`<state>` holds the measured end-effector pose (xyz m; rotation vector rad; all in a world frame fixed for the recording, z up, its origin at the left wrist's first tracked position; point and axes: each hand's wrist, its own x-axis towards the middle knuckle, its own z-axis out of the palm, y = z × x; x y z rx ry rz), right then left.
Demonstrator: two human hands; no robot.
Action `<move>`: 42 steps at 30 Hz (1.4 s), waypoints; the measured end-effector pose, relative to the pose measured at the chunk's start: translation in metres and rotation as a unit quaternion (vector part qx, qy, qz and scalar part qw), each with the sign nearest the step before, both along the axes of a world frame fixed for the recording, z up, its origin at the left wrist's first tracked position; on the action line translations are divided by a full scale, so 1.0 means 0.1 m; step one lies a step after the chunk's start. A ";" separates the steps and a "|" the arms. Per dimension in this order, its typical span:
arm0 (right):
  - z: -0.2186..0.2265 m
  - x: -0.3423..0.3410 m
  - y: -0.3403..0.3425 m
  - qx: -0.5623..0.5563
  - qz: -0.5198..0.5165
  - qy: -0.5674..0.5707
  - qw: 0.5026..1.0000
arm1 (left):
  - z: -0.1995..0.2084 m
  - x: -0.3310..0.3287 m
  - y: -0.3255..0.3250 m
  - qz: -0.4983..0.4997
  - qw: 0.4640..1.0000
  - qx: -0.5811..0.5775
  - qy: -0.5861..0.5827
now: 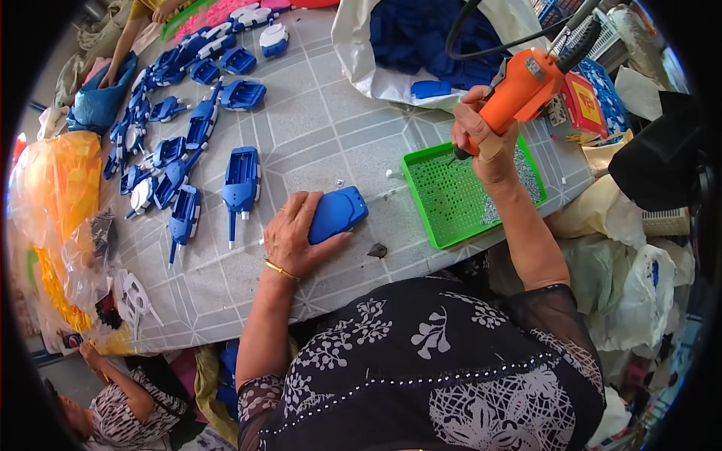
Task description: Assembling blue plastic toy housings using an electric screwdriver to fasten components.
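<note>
My left hand rests on the table, fingers and thumb closed round a blue plastic toy shell that lies smooth side up. My right hand grips an orange electric screwdriver, a strip of tape round one finger. The driver's tip points down and left, over a green perforated basket. Small silvery screws are heaped along the basket's right side. Left of my left hand lies a blue toy tank part, its hollow side up.
Many blue-and-white toy tank parts spread over the left of the table. A white sack of blue pieces stands at the back. The driver's black cable hangs above it. Two other people are at the left, near orange plastic bags.
</note>
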<state>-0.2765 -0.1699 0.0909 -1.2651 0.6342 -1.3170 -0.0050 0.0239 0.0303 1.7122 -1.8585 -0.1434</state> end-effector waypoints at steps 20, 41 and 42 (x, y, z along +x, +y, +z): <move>-0.27 0.06 -0.15 -0.003 -0.003 -0.004 1.000 | -0.03 0.03 -0.03 -0.008 1.000 0.001 0.004; 0.29 0.83 0.42 0.029 0.177 -0.044 0.983 | -0.02 0.02 0.00 0.002 1.000 -0.006 -0.023; 0.26 0.87 0.41 0.017 0.196 -0.029 0.980 | -0.02 0.02 0.00 0.003 1.000 -0.009 -0.022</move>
